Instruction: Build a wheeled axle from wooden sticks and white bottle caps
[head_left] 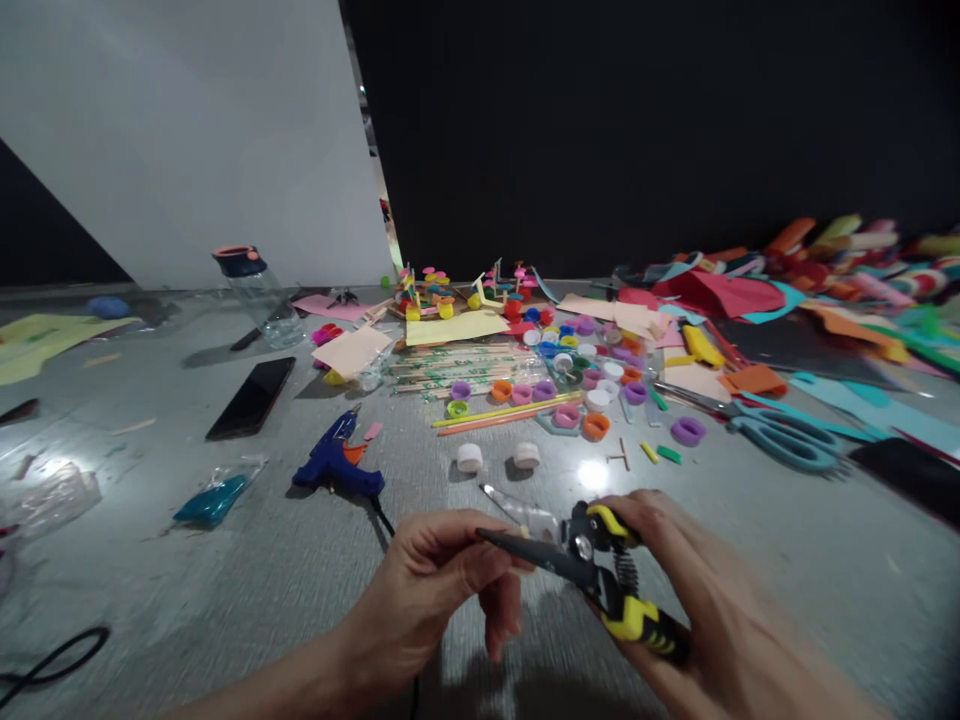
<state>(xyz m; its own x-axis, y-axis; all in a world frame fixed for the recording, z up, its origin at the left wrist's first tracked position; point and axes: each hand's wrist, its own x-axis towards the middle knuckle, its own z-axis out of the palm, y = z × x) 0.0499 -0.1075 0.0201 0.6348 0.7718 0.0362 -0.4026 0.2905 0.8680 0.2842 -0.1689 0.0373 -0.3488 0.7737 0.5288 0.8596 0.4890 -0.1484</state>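
Observation:
My right hand (701,590) is wrapped round the yellow-and-black handles of a pair of pliers (600,575) held low over the grey table (225,600). The pliers' dark jaws point left. My left hand (439,590) is closed in a pinch at the jaw tips, thumb and forefinger pressed together there. What the pinch holds is too small to make out. A thin metal blade or clear strip (517,510) lies just behind the jaws.
A blue glue gun (337,462) lies ahead to the left, with a black phone (251,396) and a clear bottle (259,295) beyond. Coloured bottle caps (592,385), sticks (502,413), teal scissors (780,435) and paper scraps (825,300) cover the far and right side.

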